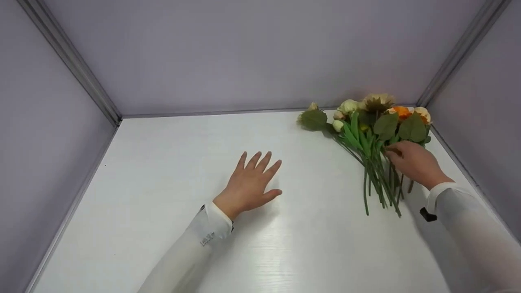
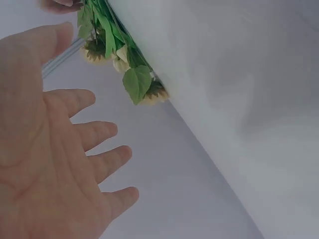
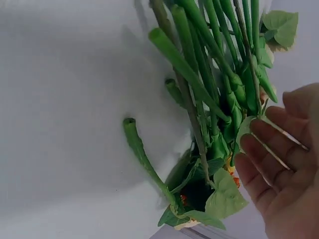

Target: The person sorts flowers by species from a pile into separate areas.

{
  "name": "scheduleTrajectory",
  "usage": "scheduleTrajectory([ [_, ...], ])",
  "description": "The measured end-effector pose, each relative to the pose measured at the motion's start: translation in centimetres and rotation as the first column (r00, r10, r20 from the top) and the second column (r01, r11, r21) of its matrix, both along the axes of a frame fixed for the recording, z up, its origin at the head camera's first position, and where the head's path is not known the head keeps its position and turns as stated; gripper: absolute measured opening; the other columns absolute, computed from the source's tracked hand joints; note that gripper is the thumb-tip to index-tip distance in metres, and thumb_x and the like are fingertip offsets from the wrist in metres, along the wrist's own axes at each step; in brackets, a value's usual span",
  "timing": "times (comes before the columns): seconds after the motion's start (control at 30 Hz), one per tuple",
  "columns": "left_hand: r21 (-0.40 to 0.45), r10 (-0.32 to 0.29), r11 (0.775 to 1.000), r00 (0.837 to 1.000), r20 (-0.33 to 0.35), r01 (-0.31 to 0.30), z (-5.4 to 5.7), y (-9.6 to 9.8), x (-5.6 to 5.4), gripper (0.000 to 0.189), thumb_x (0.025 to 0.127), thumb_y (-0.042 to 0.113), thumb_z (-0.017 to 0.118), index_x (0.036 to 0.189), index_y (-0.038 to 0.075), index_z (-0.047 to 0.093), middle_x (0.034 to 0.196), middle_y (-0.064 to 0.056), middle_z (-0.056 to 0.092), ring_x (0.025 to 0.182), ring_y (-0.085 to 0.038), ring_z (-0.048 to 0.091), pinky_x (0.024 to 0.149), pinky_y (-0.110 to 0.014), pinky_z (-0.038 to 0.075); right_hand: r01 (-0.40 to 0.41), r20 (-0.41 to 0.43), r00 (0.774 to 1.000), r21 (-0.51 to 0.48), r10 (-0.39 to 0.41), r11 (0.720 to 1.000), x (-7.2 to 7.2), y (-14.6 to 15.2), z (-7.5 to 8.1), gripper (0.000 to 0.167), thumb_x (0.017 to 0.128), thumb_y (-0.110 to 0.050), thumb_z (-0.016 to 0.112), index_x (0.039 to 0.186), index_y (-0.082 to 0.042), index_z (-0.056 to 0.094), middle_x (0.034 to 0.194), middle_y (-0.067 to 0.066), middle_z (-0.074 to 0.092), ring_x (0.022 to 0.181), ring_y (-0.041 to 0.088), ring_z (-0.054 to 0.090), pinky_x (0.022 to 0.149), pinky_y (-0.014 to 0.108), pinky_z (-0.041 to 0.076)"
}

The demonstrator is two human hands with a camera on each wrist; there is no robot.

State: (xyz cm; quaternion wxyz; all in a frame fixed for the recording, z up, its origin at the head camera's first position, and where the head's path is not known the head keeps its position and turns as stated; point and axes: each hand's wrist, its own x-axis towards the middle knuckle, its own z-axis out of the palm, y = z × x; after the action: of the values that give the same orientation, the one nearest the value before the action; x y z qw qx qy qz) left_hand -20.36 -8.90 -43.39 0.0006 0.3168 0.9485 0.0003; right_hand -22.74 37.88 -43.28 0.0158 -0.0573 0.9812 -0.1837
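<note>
A bunch of flowers [image 1: 368,142] lies on the white table at the back right, blooms toward the back wall and green stems [image 1: 380,179] toward the front. Its blooms are cream, pale yellow and orange. My right hand [image 1: 415,162] is at the bunch's right side, fingers loosely bent; in the right wrist view the fingertips [image 3: 251,127] are right at the leaves and a thin stem, with none of the fingers wrapped round them. Over the middle of the table is my left hand [image 1: 250,185], palm down with fingers spread, holding nothing and apart from the flowers.
Grey-lilac panels enclose the white table [image 1: 163,171] at the back, left and right. Metal posts [image 1: 87,77] stand in the back corners. One leafy flower [image 1: 313,119] sticks out leftward from the bunch, near the back wall. Both arms wear loose whitish sleeves.
</note>
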Motion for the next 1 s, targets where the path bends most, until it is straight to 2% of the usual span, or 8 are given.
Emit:
scheduleTrajectory([
  [0.13, -0.006, -0.05, 0.999, 0.999, 0.01, 0.05, -0.3, 3.0, 0.1, 0.08, 0.101, 0.069, 0.043, 0.165, 0.027, 0.022, 0.17, -0.006, 0.016, 0.156, -0.031, 0.014, 0.123, -0.059, 0.006, 0.119, 0.061, 0.992, -0.065, -0.115, 0.991, -0.4, 1.5, 0.5, 0.046, 0.108, -0.03, 0.049, 0.13, 0.008, 0.063, 0.12, 0.03, 0.065, 0.086, 0.035, 0.063, 0.073, 0.054, 0.052],
  [0.2, -0.004, -0.077, 0.997, 0.997, 0.024, 0.077, -0.7, 4.4, 0.3, 0.08, 0.101, 0.069, 0.043, 0.165, 0.028, 0.021, 0.17, -0.006, 0.016, 0.156, -0.03, 0.014, 0.123, -0.058, 0.006, 0.173, 0.094, 0.982, -0.08, -0.165, 0.982, -0.6, 2.3, 0.8, 0.039, 0.106, -0.028, 0.052, 0.103, 0.007, 0.069, 0.091, 0.024, 0.067, 0.069, 0.028, 0.058, 0.061, 0.046, 0.049],
  [0.27, -0.001, -0.097, 0.995, 0.995, 0.039, 0.097, -1.1, 5.6, 0.4, 0.079, 0.101, 0.069, 0.043, 0.165, 0.028, 0.02, 0.17, -0.005, 0.015, 0.156, -0.03, 0.014, 0.123, -0.058, 0.006, 0.215, 0.135, 0.97, -0.095, -0.201, 0.972, -0.7, 3.1, 1.1, 0.038, 0.104, -0.027, 0.055, 0.077, -0.001, 0.063, 0.069, 0.012, 0.059, 0.06, 0.023, 0.052, 0.055, 0.041, 0.046],
  [0.33, 0.003, -0.113, 0.994, 0.992, 0.049, 0.113, -1.5, 6.5, 0.6, 0.079, 0.101, 0.068, 0.043, 0.165, 0.029, 0.021, 0.17, -0.004, 0.016, 0.156, -0.029, 0.014, 0.123, -0.057, 0.006, 0.244, 0.197, 0.956, -0.109, -0.219, 0.964, -0.7, 3.7, 1.1, 0.042, 0.103, -0.033, 0.058, 0.069, -0.008, 0.056, 0.062, 0.004, 0.054, 0.057, 0.021, 0.051, 0.054, 0.039, 0.045],
  [0.5, 0.012, -0.139, 0.99, 0.988, 0.063, 0.139, -2.2, 8.0, 0.9, 0.078, 0.101, 0.067, 0.045, 0.165, 0.028, 0.021, 0.17, -0.004, 0.016, 0.156, -0.028, 0.014, 0.124, -0.056, 0.007, 0.288, 0.33, 0.917, -0.166, -0.222, 0.943, -0.5, 4.5, 0.5, 0.045, 0.1, -0.042, 0.061, 0.091, 0.002, 0.068, 0.08, 0.009, 0.07, 0.072, 0.026, 0.065, 0.062, 0.041, 0.054],
  [0.67, 0.017, -0.15, 0.989, 0.986, 0.077, 0.149, -2.5, 8.2, 1.1, 0.078, 0.101, 0.066, 0.045, 0.165, 0.028, 0.021, 0.171, -0.004, 0.015, 0.156, -0.028, 0.014, 0.124, -0.055, 0.007, 0.359, 0.372, 0.896, -0.279, -0.244, 0.891, -0.6, 4.8, -0.5, 0.04, 0.1, -0.033, 0.062, 0.095, 0.005, 0.073, 0.078, 0.005, 0.072, 0.072, 0.021, 0.066, 0.065, 0.036, 0.056],
  [0.83, 0.02, -0.162, 0.987, 0.983, 0.086, 0.161, -2.8, 7.8, 1.1, 0.078, 0.102, 0.066, 0.044, 0.165, 0.028, 0.021, 0.17, -0.005, 0.016, 0.156, -0.028, 0.015, 0.124, -0.054, 0.008, 0.412, 0.377, 0.887, -0.391, -0.265, 0.823, -0.3, 5.3, -0.9, 0.039, 0.101, -0.03, 0.063, 0.107, 0.007, 0.073, 0.079, 0.001, 0.073, 0.075, 0.017, 0.069, 0.071, 0.034, 0.059],
  [1.0, 0.021, -0.171, 0.985, 0.981, 0.09, 0.17, -2.9, 7.5, 1.1, 0.078, 0.102, 0.066, 0.044, 0.165, 0.027, 0.021, 0.17, -0.005, 0.016, 0.156, -0.028, 0.015, 0.124, -0.054, 0.008, 0.409, 0.339, 0.899, -0.417, -0.278, 0.812, 0.3, 6.2, 0.0, 0.047, 0.102, -0.032, 0.061, 0.119, 0.012, 0.066, 0.081, -0.002, 0.072, 0.077, 0.014, 0.07, 0.076, 0.032, 0.06],
])
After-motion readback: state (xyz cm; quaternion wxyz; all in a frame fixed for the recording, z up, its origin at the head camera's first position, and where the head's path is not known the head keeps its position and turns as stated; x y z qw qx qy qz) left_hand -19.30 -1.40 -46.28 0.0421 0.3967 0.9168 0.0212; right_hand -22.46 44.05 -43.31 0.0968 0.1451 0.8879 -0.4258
